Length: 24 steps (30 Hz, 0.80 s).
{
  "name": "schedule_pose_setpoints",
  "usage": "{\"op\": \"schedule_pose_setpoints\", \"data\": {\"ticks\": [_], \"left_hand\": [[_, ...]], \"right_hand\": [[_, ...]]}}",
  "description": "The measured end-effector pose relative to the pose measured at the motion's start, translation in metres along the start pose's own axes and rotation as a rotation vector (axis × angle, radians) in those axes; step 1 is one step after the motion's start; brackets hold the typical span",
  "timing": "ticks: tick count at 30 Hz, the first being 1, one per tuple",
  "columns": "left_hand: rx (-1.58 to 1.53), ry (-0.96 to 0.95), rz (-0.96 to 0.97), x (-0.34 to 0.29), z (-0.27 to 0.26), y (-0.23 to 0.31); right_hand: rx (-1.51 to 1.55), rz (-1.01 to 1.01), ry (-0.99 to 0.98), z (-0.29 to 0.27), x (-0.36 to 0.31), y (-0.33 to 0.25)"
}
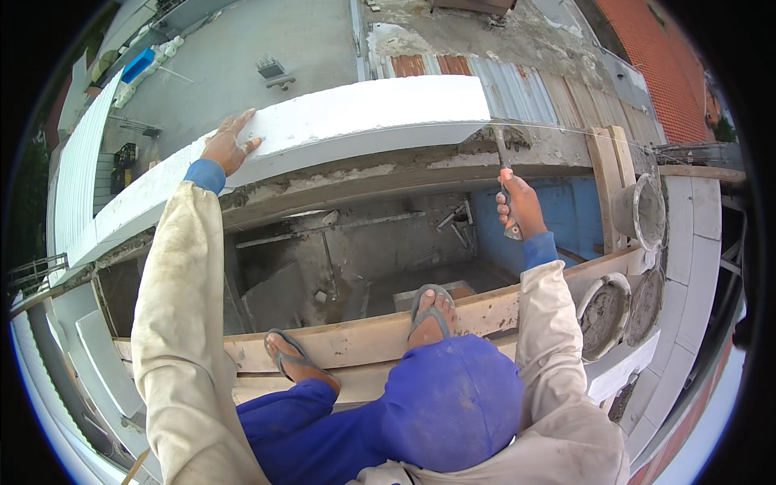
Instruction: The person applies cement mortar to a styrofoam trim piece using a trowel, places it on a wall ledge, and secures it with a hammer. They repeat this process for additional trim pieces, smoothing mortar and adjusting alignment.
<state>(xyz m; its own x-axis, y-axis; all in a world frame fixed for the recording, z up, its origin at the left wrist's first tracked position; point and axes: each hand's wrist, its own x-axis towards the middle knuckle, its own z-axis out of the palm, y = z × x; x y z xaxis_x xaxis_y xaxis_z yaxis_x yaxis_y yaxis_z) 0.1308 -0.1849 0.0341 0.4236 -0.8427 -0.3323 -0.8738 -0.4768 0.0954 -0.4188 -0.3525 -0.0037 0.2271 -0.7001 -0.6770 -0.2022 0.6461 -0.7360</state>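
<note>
A row of white blocks (364, 109) runs along the wall top in front of me. My left hand (230, 144) lies on the upper face of the row, fingers spread, holding nothing. In my right hand (519, 206) is a trowel (501, 149) with an orange and grey handle, its mortar-smeared blade pointing away from me. The blade's far end is close to wet mortar (517, 139) on the wall top, just right of the last block. Whether it touches the mortar I cannot tell. A thin string (558, 128) stretches along the row and past the trowel.
My sandalled feet stand on wooden planks (339, 349) over a deep, grey-floored space (364, 259). Several mortar-caked buckets, one tilted (624, 217), stand at the right beside upright boards (605, 174). Beyond the wall are corrugated roofing (517, 89) and a lower concrete surface (218, 73).
</note>
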Motion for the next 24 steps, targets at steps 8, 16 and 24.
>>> {"op": "schedule_pose_setpoints", "data": {"ticks": [8, 16, 24], "left_hand": [[0.031, -0.133, 0.077, -0.002, -0.031, -0.004], [0.001, -0.084, 0.093, -0.004, -0.020, -0.003], [-0.037, -0.084, 0.092, 0.005, -0.007, -0.006]], "right_hand": [[-1.078, -0.869, 0.182, 0.023, -0.135, -0.036], [-0.704, -1.139, 0.516, 0.112, -0.079, -0.088], [-1.072, -1.097, 0.326, 0.106, -0.094, -0.072]]}}
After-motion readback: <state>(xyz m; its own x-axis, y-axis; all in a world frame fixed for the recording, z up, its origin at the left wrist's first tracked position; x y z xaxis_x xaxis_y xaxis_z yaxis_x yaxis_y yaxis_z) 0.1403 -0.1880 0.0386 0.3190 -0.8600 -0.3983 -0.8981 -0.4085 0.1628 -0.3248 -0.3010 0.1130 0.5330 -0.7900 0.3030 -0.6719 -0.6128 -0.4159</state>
